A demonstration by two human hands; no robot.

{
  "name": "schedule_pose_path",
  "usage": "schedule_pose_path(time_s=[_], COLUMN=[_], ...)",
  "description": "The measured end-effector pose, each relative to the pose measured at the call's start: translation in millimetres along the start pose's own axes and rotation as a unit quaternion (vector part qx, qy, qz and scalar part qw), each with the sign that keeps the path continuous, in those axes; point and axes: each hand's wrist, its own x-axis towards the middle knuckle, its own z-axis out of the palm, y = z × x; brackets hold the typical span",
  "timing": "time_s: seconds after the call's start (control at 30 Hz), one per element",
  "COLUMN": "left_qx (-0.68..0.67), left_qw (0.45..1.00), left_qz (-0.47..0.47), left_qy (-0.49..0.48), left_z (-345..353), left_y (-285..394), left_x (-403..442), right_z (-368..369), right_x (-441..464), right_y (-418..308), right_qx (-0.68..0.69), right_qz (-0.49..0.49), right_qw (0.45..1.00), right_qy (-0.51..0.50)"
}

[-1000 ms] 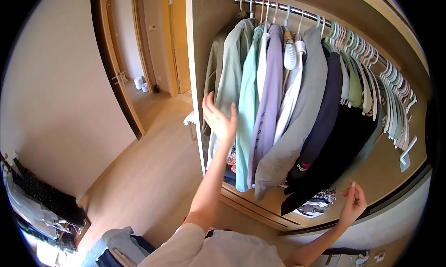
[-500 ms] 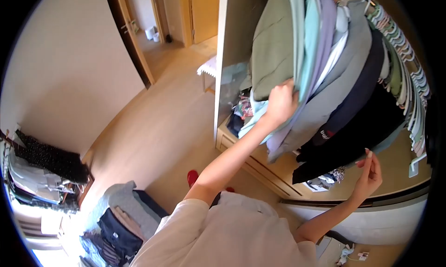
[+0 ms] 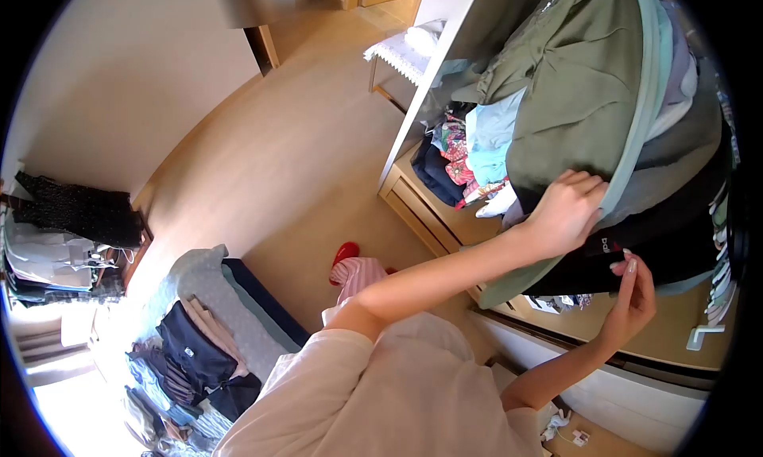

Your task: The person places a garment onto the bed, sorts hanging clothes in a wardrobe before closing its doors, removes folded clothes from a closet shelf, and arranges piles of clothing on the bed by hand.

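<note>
My left hand [image 3: 566,212] is closed on the lower part of the hanging clothes, where an olive green garment [image 3: 584,107] meets a pale green one [image 3: 634,151]. These clothes are pulled out toward the left. Just below and to the right, my right hand [image 3: 630,298] has its fingertips drawn together in front of a black garment [image 3: 660,246] with a small logo. No object shows between those fingertips. Behind the olive garment, folded light blue clothes [image 3: 491,135] and red patterned ones [image 3: 457,159] lie on the wardrobe floor.
Folded clothes [image 3: 195,350] are piled at the lower left, with a grey piece [image 3: 211,286] beside them. A clothes rack [image 3: 56,254] stands at the far left. A small table with a lace cloth [image 3: 405,53] is beside the wardrobe's side panel [image 3: 433,79]. A red slipper [image 3: 343,258] shows below.
My left hand has moved right and down, sweeping the clothes' lower ends rightward and uncovering more folded clothes. The view has tilted down and left. My right hand keeps much the same pose.
</note>
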Motion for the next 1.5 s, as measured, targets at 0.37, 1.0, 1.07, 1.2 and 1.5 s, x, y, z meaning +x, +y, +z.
schedule_pose_path(time_s=[0.37, 1.0, 1.07, 1.2, 1.5], left_qx=[0.002, 0.337, 0.367, 0.367, 0.181], left_qw=[0.997, 0.881, 0.899, 0.929, 0.833], left_qz=[-0.022, -0.325, -0.239, -0.001, 0.337], left_qy=[-0.078, -0.069, -0.006, 0.053, -0.399], left_z=[-44.2, -128.3, -166.4, -90.1, 235.9], left_y=[-30.6, -114.9, -117.0, -23.6, 37.3], left_x=[-55.8, -53.1, -39.4, 6.5, -32.0], right_z=[113.4, -43.6, -76.0, -121.8, -215.3], right_x=[50.4, -47.4, -72.4, -121.4, -192.4], right_y=[-109.7, -17.2, 17.2, 72.3, 120.4], right_qx=[-0.124, -0.241, -0.218, -0.172, -0.171], right_qz=[-0.246, 0.019, 0.079, 0.203, 0.251], right_qw=[0.959, 0.956, 0.949, 0.928, 0.923], right_qy=[-0.072, 0.168, 0.214, 0.260, 0.238])
